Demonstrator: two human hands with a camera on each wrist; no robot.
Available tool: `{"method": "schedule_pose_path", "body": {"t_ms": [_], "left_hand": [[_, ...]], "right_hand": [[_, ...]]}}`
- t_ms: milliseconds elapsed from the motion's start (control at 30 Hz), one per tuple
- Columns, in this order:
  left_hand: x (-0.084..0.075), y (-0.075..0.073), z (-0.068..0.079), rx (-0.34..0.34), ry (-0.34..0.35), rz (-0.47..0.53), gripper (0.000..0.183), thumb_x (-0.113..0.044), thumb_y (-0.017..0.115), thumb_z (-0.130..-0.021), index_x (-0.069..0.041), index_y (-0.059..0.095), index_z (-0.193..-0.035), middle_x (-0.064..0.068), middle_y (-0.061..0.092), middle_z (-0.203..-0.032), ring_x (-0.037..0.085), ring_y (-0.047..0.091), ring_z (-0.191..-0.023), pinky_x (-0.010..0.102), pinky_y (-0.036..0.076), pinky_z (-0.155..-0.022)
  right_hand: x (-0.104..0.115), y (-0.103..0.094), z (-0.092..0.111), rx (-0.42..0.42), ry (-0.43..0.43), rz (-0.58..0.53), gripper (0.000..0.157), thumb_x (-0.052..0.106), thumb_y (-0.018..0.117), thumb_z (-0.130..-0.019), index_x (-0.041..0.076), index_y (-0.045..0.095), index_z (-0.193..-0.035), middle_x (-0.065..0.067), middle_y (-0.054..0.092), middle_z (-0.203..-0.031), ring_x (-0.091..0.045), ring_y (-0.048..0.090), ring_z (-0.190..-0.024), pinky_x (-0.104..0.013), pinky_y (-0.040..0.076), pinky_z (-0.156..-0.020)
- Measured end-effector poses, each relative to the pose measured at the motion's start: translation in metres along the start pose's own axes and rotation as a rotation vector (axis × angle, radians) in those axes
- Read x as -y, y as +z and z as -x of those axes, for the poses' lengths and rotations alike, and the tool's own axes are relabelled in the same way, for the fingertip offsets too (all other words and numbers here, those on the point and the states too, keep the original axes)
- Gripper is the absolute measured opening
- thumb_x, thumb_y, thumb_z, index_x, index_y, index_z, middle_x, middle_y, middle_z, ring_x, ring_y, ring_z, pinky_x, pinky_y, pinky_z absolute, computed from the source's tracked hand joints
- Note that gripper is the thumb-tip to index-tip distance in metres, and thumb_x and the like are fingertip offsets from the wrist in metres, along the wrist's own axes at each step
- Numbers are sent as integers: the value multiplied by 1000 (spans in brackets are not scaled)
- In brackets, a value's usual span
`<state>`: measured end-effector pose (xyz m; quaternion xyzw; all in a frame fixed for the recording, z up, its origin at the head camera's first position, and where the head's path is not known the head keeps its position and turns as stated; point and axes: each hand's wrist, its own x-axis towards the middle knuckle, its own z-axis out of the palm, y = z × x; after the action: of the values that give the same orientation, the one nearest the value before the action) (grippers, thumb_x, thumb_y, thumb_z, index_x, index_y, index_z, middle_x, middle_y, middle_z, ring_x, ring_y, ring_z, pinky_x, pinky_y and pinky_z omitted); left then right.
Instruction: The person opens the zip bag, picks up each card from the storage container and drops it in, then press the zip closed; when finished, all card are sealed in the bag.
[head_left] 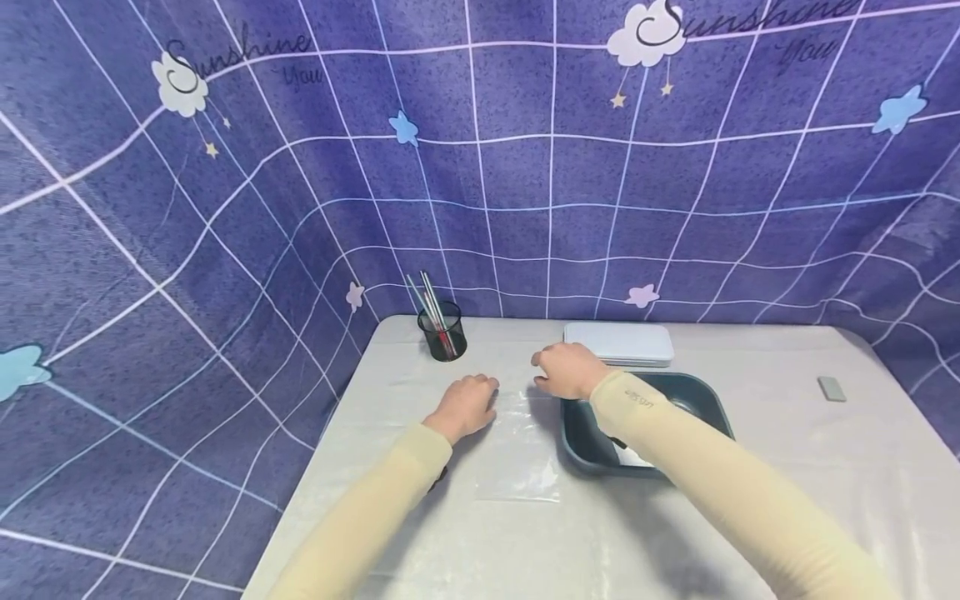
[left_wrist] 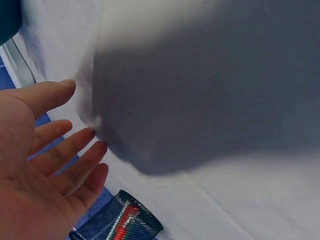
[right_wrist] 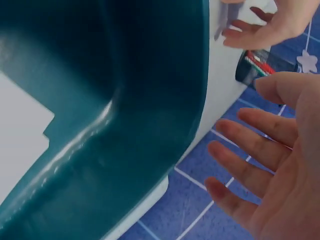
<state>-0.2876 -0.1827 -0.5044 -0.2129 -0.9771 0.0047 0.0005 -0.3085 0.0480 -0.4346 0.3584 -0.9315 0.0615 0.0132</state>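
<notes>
My left hand point(head_left: 463, 407) hovers over the table at the left edge of a clear, flat plastic bag point(head_left: 517, 479). In the left wrist view its fingers point(left_wrist: 75, 150) are spread and slightly bent, with nothing between them. My right hand point(head_left: 570, 371) hangs by the far left corner of a dark teal basin point(head_left: 577, 437), its forearm crossing above the basin. The right wrist view shows those fingers point(right_wrist: 245, 142) apart and holding nothing. Inside the basin lies a flat white piece point(right_wrist: 20, 135) with a notched edge, partly hidden by the sleeve in the head view.
A black mesh cup point(head_left: 444, 337) with several thin sticks or pens stands at the back left. Behind the basin lies a pale flat case point(head_left: 618, 342). A small grey block point(head_left: 831, 388) rests at the right. A purple patterned curtain point(head_left: 517, 167) hangs behind the table.
</notes>
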Motion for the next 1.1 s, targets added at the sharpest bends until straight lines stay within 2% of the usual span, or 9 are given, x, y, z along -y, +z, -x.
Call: {"method": "schedule_pose_path", "body": {"t_ms": [167,267,467,633,900,1100], "left_hand": [[2,5,2,-21,9,-17,52,-24,85,-87,-5,66,-131,11,67,-115,31,65,-106,45,52,-93],[4,7,4,-45,8,-14,53,-22,87,-85,-5,66,-130,9,63,-115,29,63,-105,44,51,-92],[7,8,6,-139,46,12,26,-11,79,-90,-8,72,-115,5,62,-104,27,63,-97,43,52,-86],[11,3,6,-242,99,29,10,-9,76,-91,-10,71,-100,3,60,-95,25,62,-88,41,52,-79],[16,-8,5,-396,142,37,4,-9,73,-93,-12,70,-94,0,54,-91,21,58,-84,39,50,-75],[18,-25,5,-475,158,72,6,-7,70,-96,-12,67,-94,1,54,-94,23,56,-85,40,50,-76]], "right_hand": [[7,10,-3,59,10,13,32,24,73,-95,5,73,-121,-12,74,-109,-33,72,-101,-51,55,-90],[9,13,-3,67,10,10,34,23,75,-93,5,73,-121,-13,74,-110,-34,71,-102,-51,55,-91],[11,16,-2,58,-16,18,31,17,78,-88,4,74,-116,-12,74,-105,-34,71,-98,-51,56,-87],[11,18,-2,65,-19,40,33,14,78,-87,7,74,-118,-11,73,-109,-33,70,-103,-51,56,-88],[12,17,-3,-44,-41,44,17,17,81,-89,10,74,-104,-7,73,-97,-30,72,-90,-50,58,-77],[13,5,0,-159,-66,12,4,13,76,-90,14,73,-92,0,70,-85,-24,70,-76,-45,57,-65]]}}
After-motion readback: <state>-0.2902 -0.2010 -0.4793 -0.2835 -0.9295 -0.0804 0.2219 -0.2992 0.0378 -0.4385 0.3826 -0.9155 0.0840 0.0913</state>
